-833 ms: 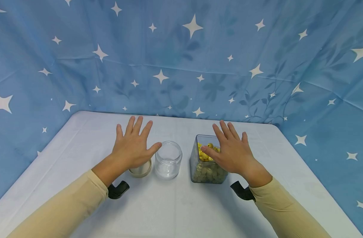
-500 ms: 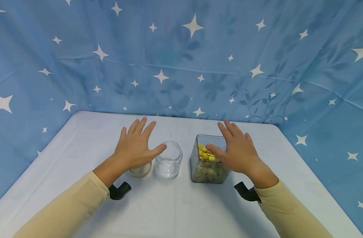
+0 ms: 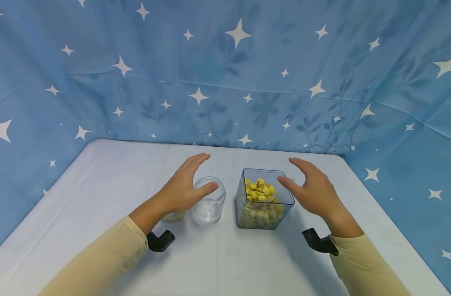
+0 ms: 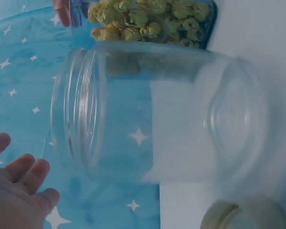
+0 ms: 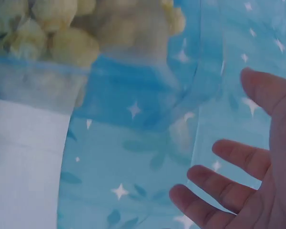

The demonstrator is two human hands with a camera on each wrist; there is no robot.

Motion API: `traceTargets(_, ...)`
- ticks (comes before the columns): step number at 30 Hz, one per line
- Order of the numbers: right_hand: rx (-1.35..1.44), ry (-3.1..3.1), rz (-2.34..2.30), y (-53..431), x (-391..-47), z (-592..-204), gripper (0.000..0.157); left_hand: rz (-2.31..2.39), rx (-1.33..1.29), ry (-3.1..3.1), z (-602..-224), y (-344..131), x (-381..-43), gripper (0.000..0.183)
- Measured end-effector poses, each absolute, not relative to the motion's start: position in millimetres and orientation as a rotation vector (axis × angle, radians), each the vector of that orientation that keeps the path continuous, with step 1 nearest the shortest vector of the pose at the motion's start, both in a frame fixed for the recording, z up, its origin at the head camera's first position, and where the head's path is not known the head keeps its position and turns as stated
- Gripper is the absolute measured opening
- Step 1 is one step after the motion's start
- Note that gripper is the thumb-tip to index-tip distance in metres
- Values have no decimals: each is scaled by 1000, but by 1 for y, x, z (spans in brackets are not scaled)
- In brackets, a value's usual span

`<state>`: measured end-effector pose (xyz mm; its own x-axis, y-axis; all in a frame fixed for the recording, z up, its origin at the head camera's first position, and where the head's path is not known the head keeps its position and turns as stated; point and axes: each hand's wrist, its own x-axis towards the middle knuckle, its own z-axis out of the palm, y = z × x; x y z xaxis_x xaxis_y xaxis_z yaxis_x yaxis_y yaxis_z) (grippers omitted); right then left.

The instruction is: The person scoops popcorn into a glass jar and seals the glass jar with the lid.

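Observation:
My left hand (image 3: 185,187) hovers beside a clear, lidless jar (image 3: 208,211), thumb and fingers apart. In the left wrist view, a gap shows between the fingertips and the mouth of the jar (image 4: 157,124). A round lid (image 3: 173,216) lies left of the jar, mostly hidden under that hand. Right of the jar stands a clear square container (image 3: 240,213), partly filled with yellow popcorn (image 3: 260,190). Near its right rim my right hand (image 3: 318,191) is held with spread, slightly bent fingers, holding nothing. A translucent curved thing sits in the popcorn; its kind is unclear.
A white cloth covers the table (image 3: 218,263). Behind it hangs a blue curtain (image 3: 218,115) with white stars. Black wrist mounts (image 3: 160,241) jut inward from both sleeves.
My left hand has moved right toward the jar, and my right hand has moved right, off the container's opening. Both have turned from palm-down, spread poses to more sideways, bent ones.

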<state>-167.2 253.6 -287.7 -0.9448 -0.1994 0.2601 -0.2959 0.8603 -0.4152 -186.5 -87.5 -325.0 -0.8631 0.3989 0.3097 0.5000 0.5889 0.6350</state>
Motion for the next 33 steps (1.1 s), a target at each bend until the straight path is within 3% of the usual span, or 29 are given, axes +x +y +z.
traceTargets(4, 348, -2818, 767, 265, -169, -293, 64, -1313, -785, -2591, -325, -79, -190, 76)
traceTargets(15, 334, -2794, 1061, 275, -180, -311, 45, -1346, -962, -2721, -309, -39, -202, 86)
traceTargets(21, 354, -2778, 1119, 277, -183, -317, 36, -1264, -1021, -2835, -309, -29, -205, 77)
traceTargets(33, 358, -2765, 1198, 278, -185, -321, 36, -1052, -1039, -2888, -314, -18, -201, 58)
